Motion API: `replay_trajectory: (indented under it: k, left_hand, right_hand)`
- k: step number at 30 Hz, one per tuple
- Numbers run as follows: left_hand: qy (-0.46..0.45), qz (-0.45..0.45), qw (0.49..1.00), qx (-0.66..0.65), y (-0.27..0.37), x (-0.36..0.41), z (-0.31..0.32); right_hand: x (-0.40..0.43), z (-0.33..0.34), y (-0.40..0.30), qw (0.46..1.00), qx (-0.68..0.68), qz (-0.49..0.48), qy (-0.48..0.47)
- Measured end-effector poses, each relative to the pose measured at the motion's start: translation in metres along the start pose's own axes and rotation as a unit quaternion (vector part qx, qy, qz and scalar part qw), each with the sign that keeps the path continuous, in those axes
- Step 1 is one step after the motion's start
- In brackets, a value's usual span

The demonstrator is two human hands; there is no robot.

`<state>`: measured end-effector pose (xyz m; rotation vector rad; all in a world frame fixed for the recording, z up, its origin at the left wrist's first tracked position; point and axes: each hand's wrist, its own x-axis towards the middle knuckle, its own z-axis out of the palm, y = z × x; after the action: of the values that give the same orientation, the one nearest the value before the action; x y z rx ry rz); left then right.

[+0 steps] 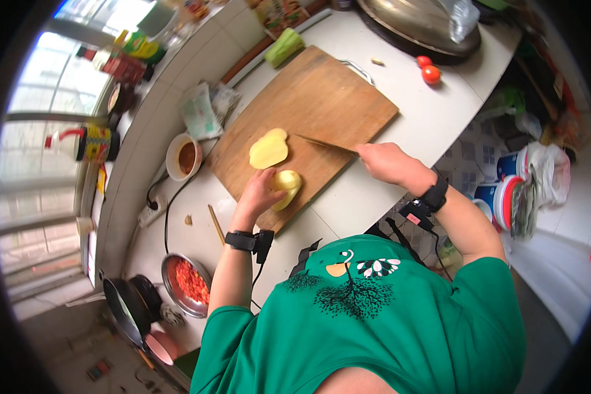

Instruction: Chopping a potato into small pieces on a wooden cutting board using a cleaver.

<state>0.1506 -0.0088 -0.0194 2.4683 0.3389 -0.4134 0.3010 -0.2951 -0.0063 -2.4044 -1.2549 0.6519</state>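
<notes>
My right hand (391, 165) grips a kitchen knife (327, 143), its blade pointing left over the wooden cutting board (320, 98). My left hand (260, 193) is at the board's near left end, thumb and fingers around a peeled, cut potato piece (288, 181). The fingers partly cover that piece. Just beyond the left fingertips, flat potato slices (268, 149) lie overlapping on the board. The blade is apart from both the slices and the piece.
A sauce bowl (183, 157), a power cord and chopsticks (215, 224) lie left of the board. A metal bowl of chopped red food (191, 285) stands nearer. Beyond are a green vegetable piece (284, 48), two tomatoes (430, 74) and a lidded pan (418, 24).
</notes>
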Motion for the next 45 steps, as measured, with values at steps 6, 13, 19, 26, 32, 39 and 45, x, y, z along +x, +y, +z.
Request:
replay_trajectory:
  k: [6, 13, 19, 26, 32, 39, 45]
  left_hand:
    - [0.097, 0.103, 0.989, 0.043, 0.002, -0.01, 0.015]
    - [0.142, 0.04, 0.981, 0.123, 0.01, -0.02, 0.029]
    - [0.231, -0.004, 0.966, 0.117, 0.014, -0.027, 0.044]
    - [0.219, -0.012, 0.97, 0.104, 0.011, -0.03, 0.051]
    - [0.217, 0.017, 0.973, 0.081, 0.006, -0.03, 0.048]
    - [0.186, 0.049, 0.978, 0.077, -0.005, -0.024, 0.03]
    - [0.129, 0.073, 0.986, 0.075, -0.013, -0.01, 0.009]
  right_hand:
    - [0.004, -0.008, -0.004, 0.999, -0.02, 0.012, -0.03]
    - [0.004, -0.019, -0.012, 0.999, -0.026, 0.017, -0.03]
    - [0.007, -0.021, -0.008, 0.999, -0.037, 0.0, -0.038]
    - [0.016, -0.019, -0.021, 0.996, 0.012, -0.087, -0.029]
    - [0.061, -0.022, -0.046, 0.98, -0.031, -0.162, -0.109]
    - [0.113, -0.018, -0.054, 0.972, -0.028, -0.171, -0.161]
    - [0.128, -0.025, -0.058, 0.972, 0.007, -0.124, -0.199]
